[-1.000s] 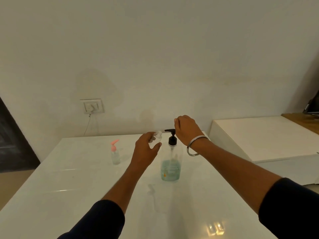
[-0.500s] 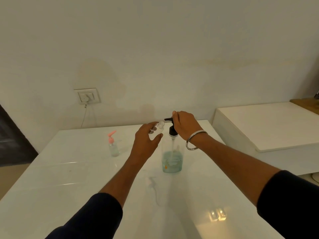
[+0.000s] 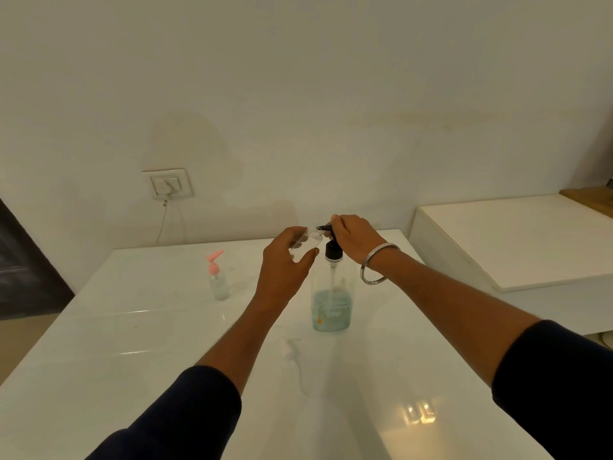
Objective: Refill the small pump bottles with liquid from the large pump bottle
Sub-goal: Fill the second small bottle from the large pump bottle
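The large clear pump bottle [image 3: 331, 303] stands mid-table, with blue-green liquid in its lower part and a black pump head. My right hand [image 3: 355, 239] rests on top of that pump head, fingers curled over it. My left hand [image 3: 283, 265] holds a small clear bottle [image 3: 310, 237] without a cap, its mouth tilted up against the black spout. A second small bottle [image 3: 218, 278] with a pink pump stands upright to the left, apart from both hands.
The white glossy table [image 3: 132, 343] reaches to the wall. A wall socket [image 3: 169, 184] with a cable hangs behind the pink-topped bottle. A lower white surface [image 3: 517, 240] sits to the right. A small pale smear [image 3: 295, 353] lies on the table in front of the large bottle.
My right hand has dropped from above the pump head onto it. My left hand has brought the small bottle's mouth closer to the spout.
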